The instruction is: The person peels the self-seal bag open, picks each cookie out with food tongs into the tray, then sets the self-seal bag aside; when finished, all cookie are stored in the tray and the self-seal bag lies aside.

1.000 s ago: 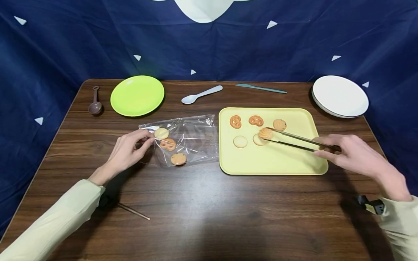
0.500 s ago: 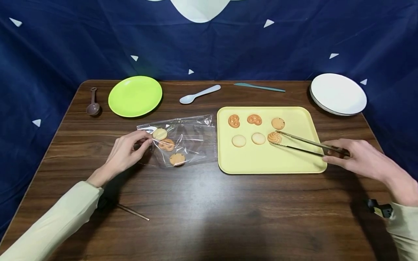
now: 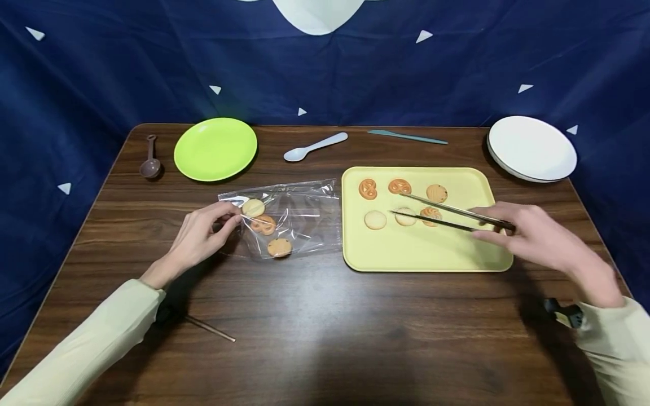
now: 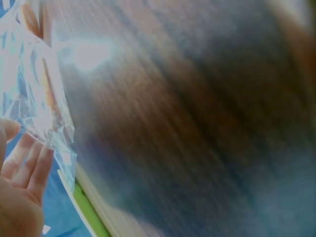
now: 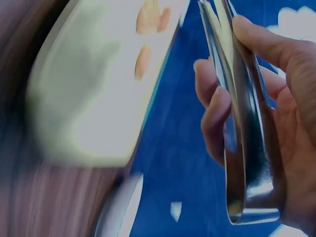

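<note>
My left hand (image 3: pixel 205 231) pinches the opening edge of a clear plastic bag (image 3: pixel 310 217) lying on the table. Inside the bag are a pale round cookie (image 3: pixel 253 207), a pretzel cookie (image 3: pixel 263 225) and a chip-dotted cookie (image 3: pixel 279 247). With thumb and fingers my right hand (image 3: pixel 538 237) grips metal tongs (image 5: pixel 252 143), held over the yellow tray (image 3: pixel 426 256). The tongs' tips are apart with nothing held, overlapping a pale cookie (image 3: pixel 405 217) in the head view. A swirl cookie (image 3: pixel 431 216) lies partly hidden behind the tongs' lower arm.
On the tray also lie two pretzel cookies (image 3: pixel 368 189), another pale cookie (image 3: pixel 375 220) and a chip-dotted cookie (image 3: pixel 437 193). Along the back stand a green plate (image 3: pixel 215 149), a spoon (image 3: pixel 315 146), a knife (image 3: pixel 408 137) and a white bowl (image 3: pixel 532 148). A brown measuring spoon (image 3: pixel 150 168) lies far left.
The tongs held the swirl cookie over a pale one, then set it down to the right on the tray. They have since released it and moved left. The left hand stays on the bag.
</note>
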The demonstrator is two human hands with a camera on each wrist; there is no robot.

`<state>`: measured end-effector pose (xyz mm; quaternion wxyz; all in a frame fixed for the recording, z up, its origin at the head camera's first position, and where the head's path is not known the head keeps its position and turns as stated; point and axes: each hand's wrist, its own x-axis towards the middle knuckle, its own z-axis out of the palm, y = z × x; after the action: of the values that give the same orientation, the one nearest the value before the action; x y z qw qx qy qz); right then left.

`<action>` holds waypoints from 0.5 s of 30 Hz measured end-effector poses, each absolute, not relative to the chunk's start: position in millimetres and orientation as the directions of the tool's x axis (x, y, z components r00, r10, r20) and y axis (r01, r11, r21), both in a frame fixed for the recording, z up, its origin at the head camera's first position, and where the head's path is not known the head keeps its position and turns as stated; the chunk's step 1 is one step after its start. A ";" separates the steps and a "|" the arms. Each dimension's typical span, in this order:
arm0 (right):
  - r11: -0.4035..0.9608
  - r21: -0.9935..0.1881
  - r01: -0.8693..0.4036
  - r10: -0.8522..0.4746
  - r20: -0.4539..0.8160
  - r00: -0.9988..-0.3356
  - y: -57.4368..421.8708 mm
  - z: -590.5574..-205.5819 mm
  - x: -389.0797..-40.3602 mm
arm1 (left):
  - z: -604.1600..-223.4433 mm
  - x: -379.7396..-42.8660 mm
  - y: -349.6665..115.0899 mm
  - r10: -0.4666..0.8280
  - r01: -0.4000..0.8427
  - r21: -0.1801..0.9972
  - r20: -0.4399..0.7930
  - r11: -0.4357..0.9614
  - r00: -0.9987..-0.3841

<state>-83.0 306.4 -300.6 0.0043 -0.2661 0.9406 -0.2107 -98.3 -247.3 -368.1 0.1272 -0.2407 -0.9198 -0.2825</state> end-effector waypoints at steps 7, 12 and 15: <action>0.672 -0.368 -0.643 -0.668 0.075 -0.741 239.7 -307.6 -107.8 | -369.0 -98.4 -247.0 0.377 0.518 0.464 0.366 0.718 -0.851; 0.623 -0.365 -0.692 -0.729 0.051 -0.683 203.6 -312.1 -122.1 | -368.8 -97.7 -247.5 0.380 0.522 0.462 0.369 0.717 -0.848; 0.604 -0.382 -0.699 -0.748 0.029 -0.663 188.0 -313.8 -129.9 | -368.7 -97.4 -248.5 0.379 0.522 0.459 0.369 0.719 -0.848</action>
<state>-129.9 188.0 -313.8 0.0672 -0.4052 0.8931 -0.1833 -97.4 -248.5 -368.7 0.1254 -0.2452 -0.9186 -0.2833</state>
